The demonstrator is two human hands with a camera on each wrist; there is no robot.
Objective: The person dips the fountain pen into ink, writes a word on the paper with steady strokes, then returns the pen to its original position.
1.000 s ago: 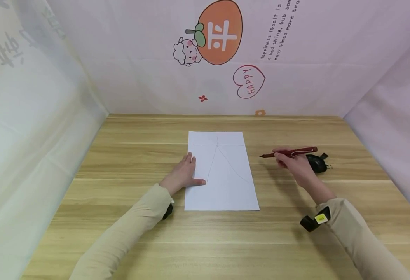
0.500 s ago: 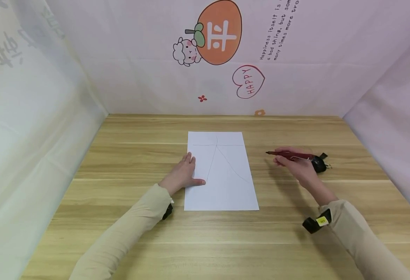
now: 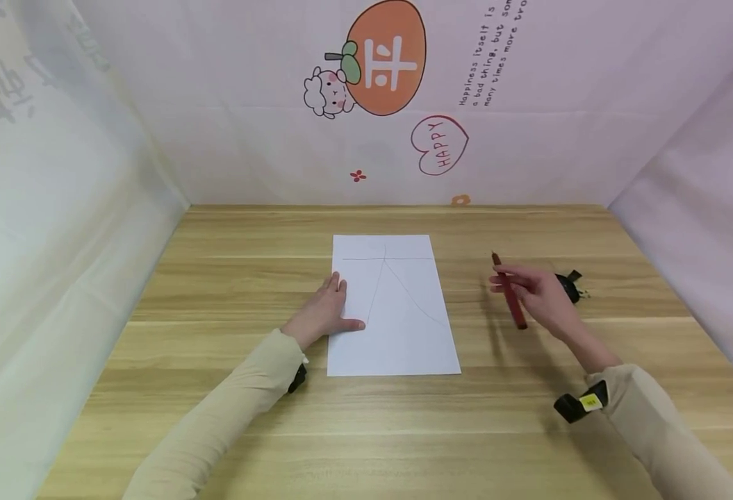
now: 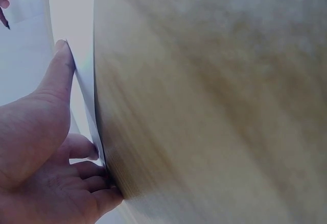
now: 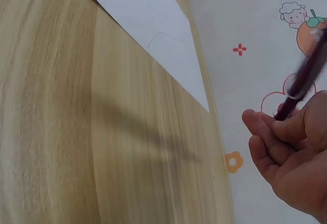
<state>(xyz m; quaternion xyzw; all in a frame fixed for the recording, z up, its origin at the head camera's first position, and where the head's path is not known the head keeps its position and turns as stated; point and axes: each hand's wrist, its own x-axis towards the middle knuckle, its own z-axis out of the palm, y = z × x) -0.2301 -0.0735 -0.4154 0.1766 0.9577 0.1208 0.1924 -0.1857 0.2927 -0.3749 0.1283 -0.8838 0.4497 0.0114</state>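
A white sheet of paper lies on the wooden table, with thin drawn lines on its upper half: a level line crossed by strokes that fan downward. My left hand rests on the sheet's left edge, thumb stretched across the paper; the left wrist view shows the hand with its fingers at that edge. Right of the sheet and above the table, my right hand pinches a dark red pen, its thin tip pointing away from me. In the right wrist view the pen looks blurred between thumb and fingers.
A small black object lies on the table just beyond my right hand, partly hidden by it. White cloth printed with cartoons and writing encloses the back and sides.
The pen has swung in my right hand, its tip turning from leftward to away from me. That hand has shifted slightly right. My left hand stays on the paper.
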